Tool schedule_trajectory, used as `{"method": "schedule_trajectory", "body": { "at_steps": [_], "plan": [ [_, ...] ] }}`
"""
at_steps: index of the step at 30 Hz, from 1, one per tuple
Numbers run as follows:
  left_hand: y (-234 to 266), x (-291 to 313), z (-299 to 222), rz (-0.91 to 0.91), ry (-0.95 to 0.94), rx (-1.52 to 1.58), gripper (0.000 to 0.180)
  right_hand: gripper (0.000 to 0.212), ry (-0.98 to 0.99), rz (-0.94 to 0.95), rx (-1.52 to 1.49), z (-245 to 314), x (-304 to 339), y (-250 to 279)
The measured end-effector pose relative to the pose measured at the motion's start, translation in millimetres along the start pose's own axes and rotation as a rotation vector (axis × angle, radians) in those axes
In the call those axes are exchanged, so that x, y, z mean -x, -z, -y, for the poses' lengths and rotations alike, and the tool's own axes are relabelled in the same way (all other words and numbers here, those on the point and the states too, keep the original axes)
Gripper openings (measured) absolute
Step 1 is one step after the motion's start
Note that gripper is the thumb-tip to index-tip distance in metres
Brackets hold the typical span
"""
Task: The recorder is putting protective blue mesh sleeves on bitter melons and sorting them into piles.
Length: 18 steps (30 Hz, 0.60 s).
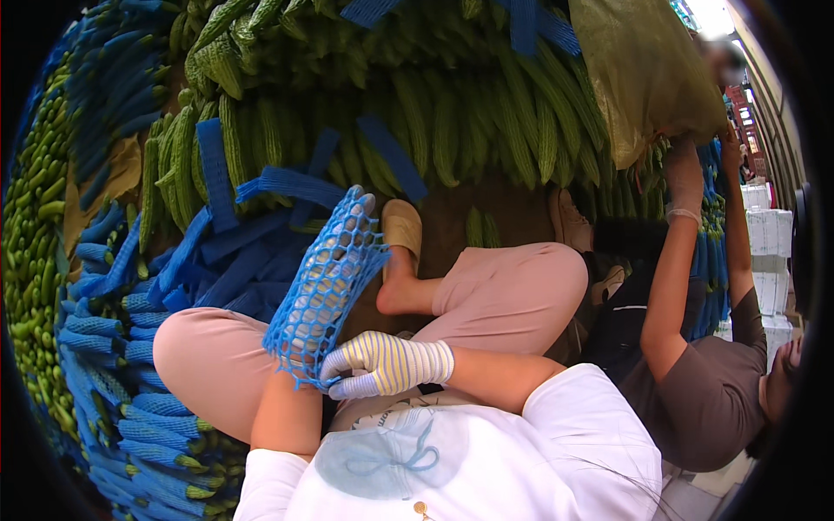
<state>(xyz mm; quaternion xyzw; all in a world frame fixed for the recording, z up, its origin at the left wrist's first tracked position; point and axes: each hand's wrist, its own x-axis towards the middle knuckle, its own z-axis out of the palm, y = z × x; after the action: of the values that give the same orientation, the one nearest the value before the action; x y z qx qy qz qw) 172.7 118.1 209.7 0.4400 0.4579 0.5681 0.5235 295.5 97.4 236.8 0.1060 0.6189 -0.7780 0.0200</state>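
Note:
A blue foam net sleeve (369,253) is pulled over my left hand (311,300), down to the wrist. Inside the mesh the gloved fingers are stretched out, pointing away from me, and their tips show at the sleeve's far end. My right hand (382,365), in a striped white and yellow knit glove, pinches the sleeve's near edge beside my left wrist. Flat blue net sleeves (234,269) lie in a heap beyond my left knee. Green bitter gourds (434,130) are stacked in rows in front of me.
At left, bitter gourds in blue sleeves (165,404) are piled, with bare gourds (35,234) farther out. A person (712,391) sits close on my right, one gloved hand near a yellowish plastic bag (647,78). White boxes (769,252) stand at far right.

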Motion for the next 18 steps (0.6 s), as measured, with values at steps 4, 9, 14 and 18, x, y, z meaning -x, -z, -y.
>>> {"method": "schedule_trajectory", "body": {
  "at_steps": [4, 9, 14, 18],
  "plan": [
    [-10.9, 5.9, -0.4, -0.354, 0.105, -0.076, 0.054, 0.018, 0.013, -0.266, -0.036, 11.4, 15.6, 43.9],
    [-9.3, 5.3, 4.6, -0.330, 0.172, 0.110, 0.053, 0.039, 0.260, -1.598, -0.716, -62.3, 105.8, 213.2],
    [-0.1, 7.2, 6.2, -0.298, 0.225, 0.325, 0.052, 0.045, 0.567, -1.846, -1.050, -122.1, 175.7, 326.6],
    [4.3, 15.9, 6.7, -0.347, 0.222, 0.290, 0.050, 0.043, 0.537, -1.924, -1.098, -96.8, 148.9, 317.5]
  ]
}}
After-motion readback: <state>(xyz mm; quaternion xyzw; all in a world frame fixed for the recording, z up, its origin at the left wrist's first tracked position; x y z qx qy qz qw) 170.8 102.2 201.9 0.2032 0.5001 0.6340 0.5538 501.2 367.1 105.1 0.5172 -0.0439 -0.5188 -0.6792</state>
